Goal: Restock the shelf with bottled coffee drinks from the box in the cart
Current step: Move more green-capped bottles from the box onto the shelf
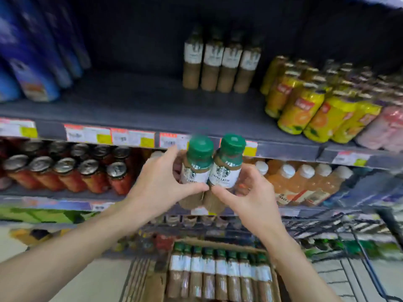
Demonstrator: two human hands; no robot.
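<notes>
Two brown coffee bottles with green caps and white labels are held side by side in front of the shelf edge. My left hand [161,182] grips the left bottle [197,164]. The right bottle [226,168] is gripped by my right hand [250,192]. Both bottles stand upright, just below the level of the dark shelf [135,105]. At the back of that shelf stands a row of several matching coffee bottles [220,62]. Below my hands, a cardboard box [152,280] in the cart holds a row of several more coffee bottles [218,273].
Yellow juice bottles [305,105] and pink bottles [383,127] fill the shelf's right side; blue packages [32,62] lean at the left. The lower shelf holds red cans [72,171] and orange drinks [294,184]. The wire cart [349,232] is at the lower right.
</notes>
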